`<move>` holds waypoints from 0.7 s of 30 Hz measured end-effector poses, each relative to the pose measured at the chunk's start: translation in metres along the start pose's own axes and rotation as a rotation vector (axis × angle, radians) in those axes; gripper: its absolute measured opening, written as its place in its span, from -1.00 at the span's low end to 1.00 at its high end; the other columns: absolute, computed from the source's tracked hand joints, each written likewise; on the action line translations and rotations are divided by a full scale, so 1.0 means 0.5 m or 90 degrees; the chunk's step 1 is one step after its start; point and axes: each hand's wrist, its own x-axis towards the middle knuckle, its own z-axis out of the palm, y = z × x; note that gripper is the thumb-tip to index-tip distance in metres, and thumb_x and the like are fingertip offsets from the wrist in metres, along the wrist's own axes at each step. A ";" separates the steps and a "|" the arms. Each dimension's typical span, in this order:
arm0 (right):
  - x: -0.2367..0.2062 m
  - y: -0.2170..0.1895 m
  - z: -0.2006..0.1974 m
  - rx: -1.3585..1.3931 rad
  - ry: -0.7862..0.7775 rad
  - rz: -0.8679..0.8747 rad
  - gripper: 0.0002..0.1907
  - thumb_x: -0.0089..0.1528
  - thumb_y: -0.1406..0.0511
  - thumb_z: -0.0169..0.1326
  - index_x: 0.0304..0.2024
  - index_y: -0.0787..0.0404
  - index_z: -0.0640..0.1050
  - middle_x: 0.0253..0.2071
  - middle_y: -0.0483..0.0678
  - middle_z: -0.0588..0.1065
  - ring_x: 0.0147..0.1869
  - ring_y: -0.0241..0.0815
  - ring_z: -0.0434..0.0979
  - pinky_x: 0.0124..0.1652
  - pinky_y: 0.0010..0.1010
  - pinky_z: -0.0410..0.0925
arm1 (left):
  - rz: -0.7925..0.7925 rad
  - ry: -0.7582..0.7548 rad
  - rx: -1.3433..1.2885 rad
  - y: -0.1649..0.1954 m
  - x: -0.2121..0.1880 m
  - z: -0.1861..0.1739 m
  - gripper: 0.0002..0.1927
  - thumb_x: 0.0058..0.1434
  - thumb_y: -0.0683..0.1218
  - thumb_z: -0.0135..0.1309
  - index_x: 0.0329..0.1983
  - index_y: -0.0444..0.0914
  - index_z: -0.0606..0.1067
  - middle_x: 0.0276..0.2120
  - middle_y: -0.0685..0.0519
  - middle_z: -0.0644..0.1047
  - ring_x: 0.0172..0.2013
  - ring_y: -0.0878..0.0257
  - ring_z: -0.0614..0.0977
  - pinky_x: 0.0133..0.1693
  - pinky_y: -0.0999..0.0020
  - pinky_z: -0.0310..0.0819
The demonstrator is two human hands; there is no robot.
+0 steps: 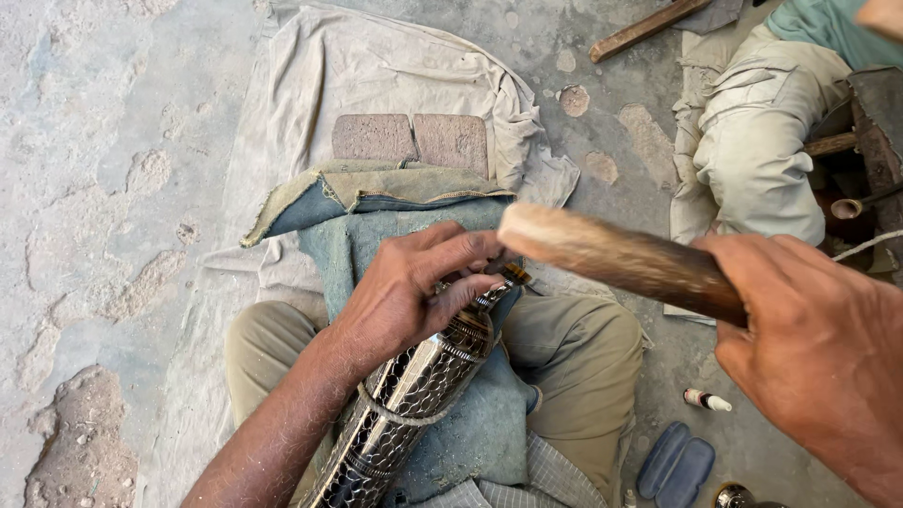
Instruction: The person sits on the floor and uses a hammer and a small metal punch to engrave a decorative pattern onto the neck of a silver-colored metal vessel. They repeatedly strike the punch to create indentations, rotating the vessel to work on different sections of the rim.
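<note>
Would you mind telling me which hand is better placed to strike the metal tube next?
The right hand: it grips the wooden mallet, raised just above the tube's top end. The left hand is wrapped around that end, its fingers steadying it on the blue cloth.
</note>
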 end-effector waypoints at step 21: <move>-0.035 0.035 0.030 0.232 0.039 0.125 -0.50 0.10 0.41 0.27 0.11 0.30 0.54 -0.22 0.06 0.56 -0.25 -0.11 0.63 -0.27 -0.30 0.49 | 0.001 -0.052 0.015 0.009 0.014 -0.003 -0.67 0.35 -0.05 0.16 0.14 -0.20 0.46 -0.17 -0.03 0.60 -0.21 0.02 0.70 -0.23 0.16 0.59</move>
